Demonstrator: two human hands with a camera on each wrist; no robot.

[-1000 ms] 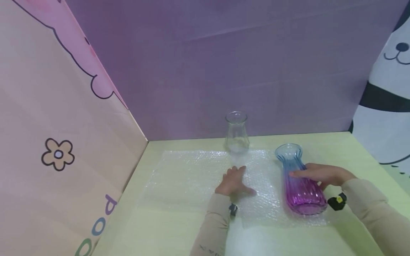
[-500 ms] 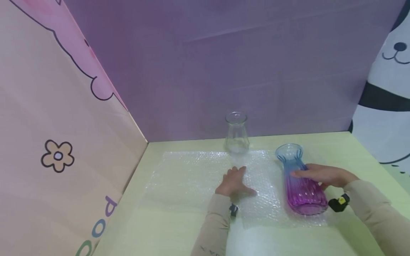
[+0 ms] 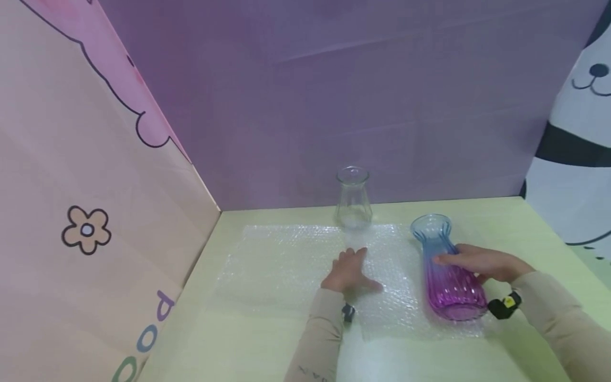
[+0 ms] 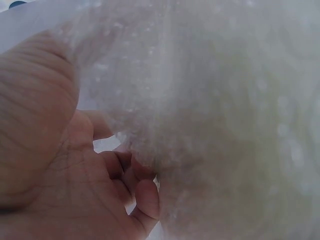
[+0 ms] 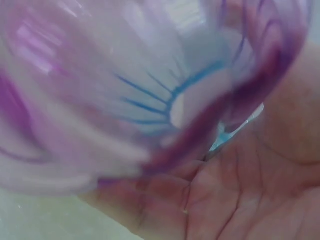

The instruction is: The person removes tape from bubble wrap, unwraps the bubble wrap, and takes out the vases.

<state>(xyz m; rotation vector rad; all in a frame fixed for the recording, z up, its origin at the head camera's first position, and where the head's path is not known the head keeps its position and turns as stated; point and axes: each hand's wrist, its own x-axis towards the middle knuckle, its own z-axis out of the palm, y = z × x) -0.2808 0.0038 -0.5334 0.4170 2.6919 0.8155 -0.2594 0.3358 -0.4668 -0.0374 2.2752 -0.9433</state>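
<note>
My right hand point(image 3: 482, 261) grips a ribbed glass vase point(image 3: 451, 281), blue at the flared mouth and pink at the base. Its thumb lies across the front of the vase. In the right wrist view, the base of the vase point(image 5: 115, 65) is close to the camera, above the palm point(image 5: 220, 200). The vase leans over the right end of a bubble wrap sheet point(image 3: 281, 265); contact is unclear. My left hand point(image 3: 348, 273) is at the sheet's middle, thumb spread sideways. In the left wrist view, its curled fingers point(image 4: 145, 197) hold the bubble wrap point(image 4: 225, 115), which hides part of the thumb.
A clear glass vase point(image 3: 353, 204) stands upright at the back edge of the sheet. The pale table point(image 3: 238, 350) meets a purple backdrop point(image 3: 310, 106) behind. Printed panels border both sides, a flower point(image 3: 86, 231) on the left one.
</note>
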